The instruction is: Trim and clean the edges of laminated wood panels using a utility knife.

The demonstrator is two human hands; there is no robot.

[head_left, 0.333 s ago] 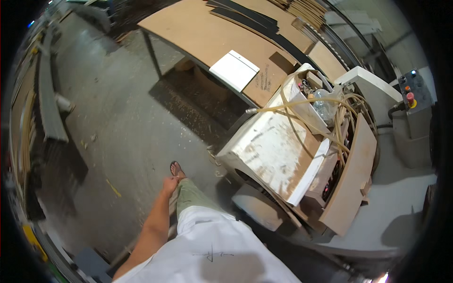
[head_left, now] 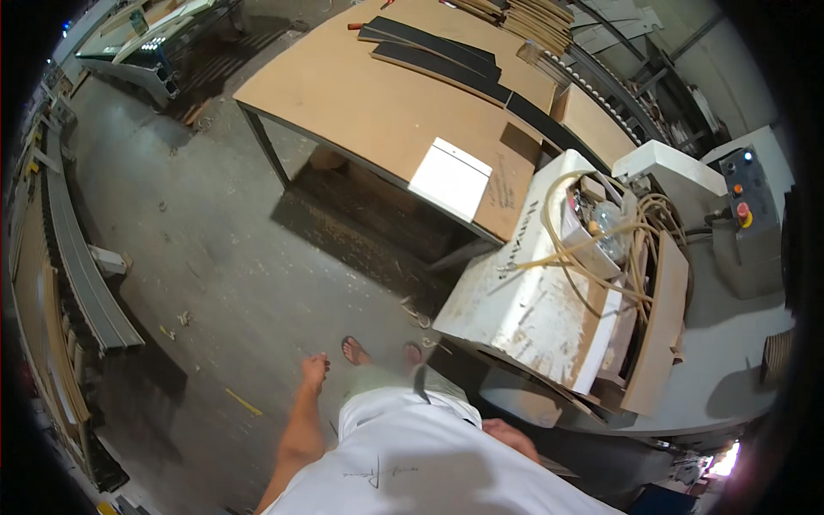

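Observation:
My left hand point(head_left: 315, 371) hangs low over the concrete floor, left of my sandalled feet. Its fingers are curled in, and nothing shows in them. Partly hidden by my white shirt, my right hand point(head_left: 512, 436) is at my right side, close to the machine; its fingers cannot be made out. A small dark strip point(head_left: 421, 384) shows at the shirt's front hem. Ahead, a white rectangular panel point(head_left: 451, 178) lies at the near edge of a brown-topped table point(head_left: 343, 112). Both hands are well apart from table and panel.
A dusty white machine housing point(head_left: 524, 300) stands at the right, with a yellowish hose point(head_left: 592, 249) and an open box on it. Beyond is a control box point(head_left: 745, 189) with a red button. Black strips point(head_left: 438, 64) lie on the table. A metal roller rack point(head_left: 90, 275) runs along the left.
The view has moved, and table and machine now appear lower in it. My right hand and second foot have come into view. My left hand shows slightly lower, still curled.

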